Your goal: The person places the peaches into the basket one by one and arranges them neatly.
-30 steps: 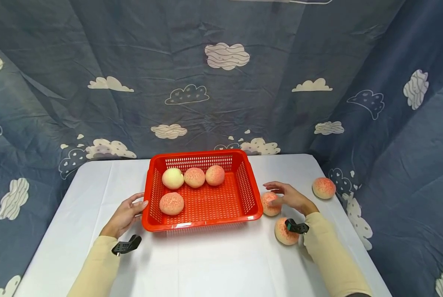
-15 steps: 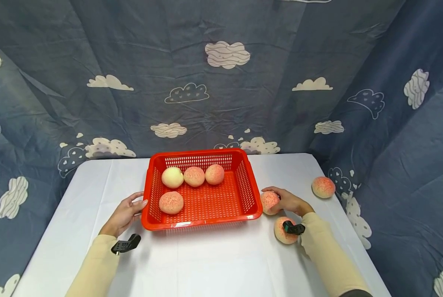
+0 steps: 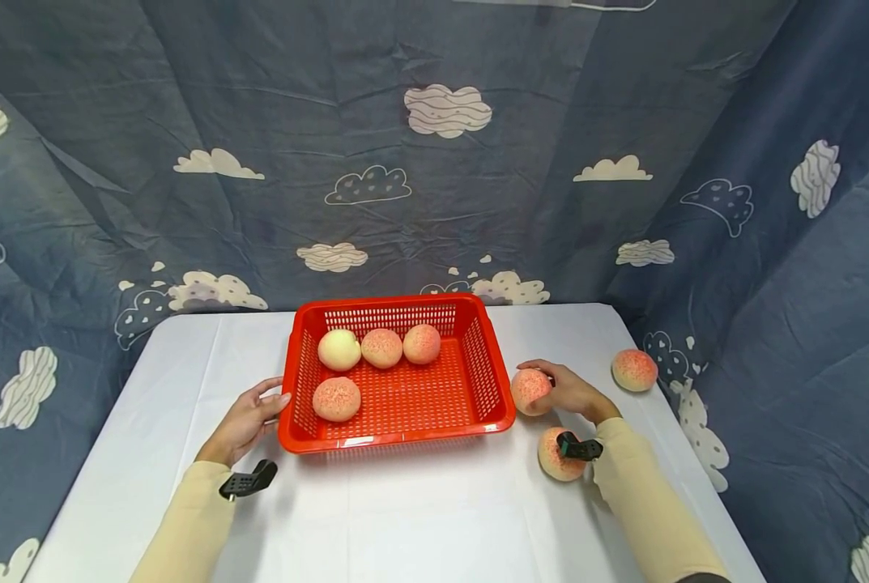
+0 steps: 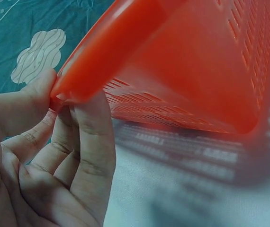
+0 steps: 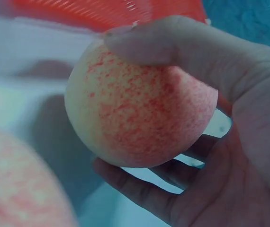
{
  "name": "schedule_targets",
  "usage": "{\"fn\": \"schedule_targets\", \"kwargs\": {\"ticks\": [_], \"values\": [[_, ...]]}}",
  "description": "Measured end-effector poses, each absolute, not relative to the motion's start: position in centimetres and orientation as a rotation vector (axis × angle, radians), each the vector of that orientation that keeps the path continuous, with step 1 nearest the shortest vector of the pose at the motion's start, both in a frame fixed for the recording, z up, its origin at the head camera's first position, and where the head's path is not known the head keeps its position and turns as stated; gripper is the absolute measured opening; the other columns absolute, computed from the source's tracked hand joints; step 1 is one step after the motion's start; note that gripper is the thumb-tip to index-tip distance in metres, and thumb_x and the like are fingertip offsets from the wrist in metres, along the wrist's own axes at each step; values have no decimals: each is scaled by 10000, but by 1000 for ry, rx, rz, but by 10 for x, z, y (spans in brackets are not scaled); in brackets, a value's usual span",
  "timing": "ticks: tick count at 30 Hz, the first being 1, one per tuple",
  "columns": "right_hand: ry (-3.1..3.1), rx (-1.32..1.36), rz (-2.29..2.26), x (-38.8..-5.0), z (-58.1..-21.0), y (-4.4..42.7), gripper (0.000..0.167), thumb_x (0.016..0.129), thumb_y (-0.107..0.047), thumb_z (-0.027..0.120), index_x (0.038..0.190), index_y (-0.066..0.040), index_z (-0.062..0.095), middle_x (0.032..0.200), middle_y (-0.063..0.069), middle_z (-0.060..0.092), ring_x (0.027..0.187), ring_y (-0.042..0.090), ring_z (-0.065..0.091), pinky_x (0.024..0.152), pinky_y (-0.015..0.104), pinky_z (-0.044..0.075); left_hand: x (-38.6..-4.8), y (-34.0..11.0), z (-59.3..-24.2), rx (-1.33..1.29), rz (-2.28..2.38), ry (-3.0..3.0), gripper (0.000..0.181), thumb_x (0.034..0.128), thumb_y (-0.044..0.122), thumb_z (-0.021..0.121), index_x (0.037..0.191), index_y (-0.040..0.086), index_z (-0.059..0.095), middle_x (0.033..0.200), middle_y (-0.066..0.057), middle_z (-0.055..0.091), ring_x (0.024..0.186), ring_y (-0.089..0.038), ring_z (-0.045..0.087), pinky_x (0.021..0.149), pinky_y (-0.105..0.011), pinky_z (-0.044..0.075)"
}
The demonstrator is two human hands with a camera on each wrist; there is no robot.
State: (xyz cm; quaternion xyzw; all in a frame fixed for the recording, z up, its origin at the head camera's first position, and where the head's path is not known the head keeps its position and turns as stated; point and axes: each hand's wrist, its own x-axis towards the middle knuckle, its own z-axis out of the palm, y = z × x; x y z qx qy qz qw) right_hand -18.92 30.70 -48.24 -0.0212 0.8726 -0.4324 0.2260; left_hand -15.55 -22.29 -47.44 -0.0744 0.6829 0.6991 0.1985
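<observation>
My left hand [image 3: 248, 421] pinches the left rim of a red plastic basket [image 3: 398, 441]; in the left wrist view the thumb lies on the rim [image 4: 102, 61] and the fingers are beneath it. Right of the basket, my right hand [image 3: 572, 393] grips a pink-speckled peach [image 3: 530, 393]. Its thumb [image 5: 149, 42] crosses the top of that peach [image 5: 135, 109] and the other fingers curl under it. Inside the basket lie a pale yellow peach [image 3: 339, 350] and several pink ones, one of them a peach [image 3: 336, 399] near the front left.
A second loose peach [image 3: 556, 455] lies below my right wrist, partly hidden by the black wrist camera [image 3: 578, 447]. Farther right, another peach [image 3: 634, 370] sits near the edge of the white table [image 3: 419, 518]. A dark cloud-print curtain [image 3: 376, 227] hangs behind.
The right hand's fingers have closed round the peach beside the basket, and it sits slightly higher in the view than one second ago. The left hand and basket have stayed put.
</observation>
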Motion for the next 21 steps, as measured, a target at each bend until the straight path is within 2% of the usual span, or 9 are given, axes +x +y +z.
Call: {"fn": "schedule_targets", "kwargs": {"ticks": [4,13,21], "values": [[2444,-112,-1236,-191,-469,306,764,726,-119,809,1402,-75,456,1332,187,507,1134,332,487,973,520,404,-155,-222,-476,-211,1965,1908,586,991,104,534,1461,-41,216,1019,-7,645,852,-81,651,729,-234,547],[2521,-130,-1286,-195,-437,298,751,768,-126,782,1426,-71,426,1363,199,480,1124,339,480,929,459,448,-155,-223,-475,-191,1976,1899,600,987,104,543,1457,-57,206,998,7,641,855,-84,648,730,-234,546],[2536,-186,-1436,-201,-410,286,726,759,-43,758,1410,-43,436,1354,216,472,1115,365,484,906,444,448,-155,-222,-474,-212,1966,1910,601,987,105,545,1466,-43,214,1011,-4,640,843,-74,646,738,-235,545]]}}
